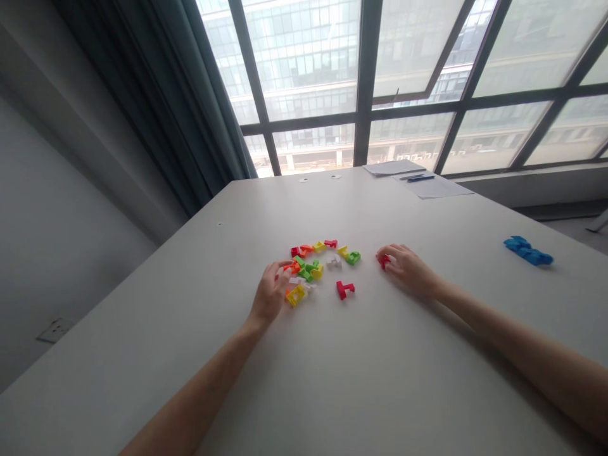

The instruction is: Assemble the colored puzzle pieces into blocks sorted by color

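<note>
Several small plastic puzzle pieces in red, orange, yellow, green and white lie scattered in a loose pile [313,266] on the white table [332,380]. My left hand [270,294] rests at the pile's left edge, fingertips touching an orange piece [293,267], with a yellow piece [296,295] just beside it. My right hand [406,267] lies to the right of the pile, fingers curled on a small red piece [382,259]. A lone red piece [344,289] sits between my two hands.
A blue assembled block [528,250] lies at the table's right side. Papers [413,177] and a pen [420,178] sit at the far edge under the window. A dark curtain [190,114] hangs at the left.
</note>
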Available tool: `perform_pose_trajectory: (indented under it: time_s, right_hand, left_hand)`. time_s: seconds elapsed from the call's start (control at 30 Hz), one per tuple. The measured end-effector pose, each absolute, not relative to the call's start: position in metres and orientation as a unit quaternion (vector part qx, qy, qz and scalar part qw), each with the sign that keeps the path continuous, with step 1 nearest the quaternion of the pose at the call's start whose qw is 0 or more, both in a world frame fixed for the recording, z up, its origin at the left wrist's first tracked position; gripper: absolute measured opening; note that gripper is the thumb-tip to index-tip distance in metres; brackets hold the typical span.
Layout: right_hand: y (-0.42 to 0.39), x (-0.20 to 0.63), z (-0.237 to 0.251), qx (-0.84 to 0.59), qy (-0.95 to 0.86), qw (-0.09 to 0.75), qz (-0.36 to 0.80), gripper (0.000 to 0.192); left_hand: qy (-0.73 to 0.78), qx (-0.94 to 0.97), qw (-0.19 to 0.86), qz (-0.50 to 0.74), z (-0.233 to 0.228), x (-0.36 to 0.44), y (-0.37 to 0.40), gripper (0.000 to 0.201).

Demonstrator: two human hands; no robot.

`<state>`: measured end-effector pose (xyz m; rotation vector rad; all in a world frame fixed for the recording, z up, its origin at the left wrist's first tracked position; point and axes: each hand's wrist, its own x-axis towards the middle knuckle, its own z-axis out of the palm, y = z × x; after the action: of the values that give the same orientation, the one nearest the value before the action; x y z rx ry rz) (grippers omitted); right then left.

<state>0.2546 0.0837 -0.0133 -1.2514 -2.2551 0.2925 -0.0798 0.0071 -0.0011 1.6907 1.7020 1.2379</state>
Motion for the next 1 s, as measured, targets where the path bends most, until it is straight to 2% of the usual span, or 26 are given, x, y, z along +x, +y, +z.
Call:
perform_pose_trajectory:
  time_s: [0.07,0.13,0.27,0.57,1.0]
  right_hand:
    - [0.077,0.255,-0.017,-0.45,-0.837,0.293,0.103,0.011]
    - [0.073,0.254,-0.02,-0.437,-0.839,0.308,0.1,0.007]
    - [0.072,0.251,-0.021,-0.428,-0.844,0.308,0.095,0.005]
    - [0.069,0.25,-0.019,-0.422,-0.848,0.315,0.057,0.003]
    - [0.069,0.25,-0.02,-0.428,-0.852,0.295,0.054,0.003]
  left_hand:
    - [0.63,0.566,0.252,0.469,0.002,-0.083,0.015,0.037]
    - [0.639,0.557,0.242,0.472,0.005,-0.088,0.027,0.038]
    - [0.662,0.587,0.224,0.408,0.015,-0.096,0.059,0.041]
    - [0.691,0.631,0.214,0.28,0.017,-0.097,0.095,0.027]
    - [0.653,0.698,0.142,0.257,0.011,-0.105,0.103,0.015]
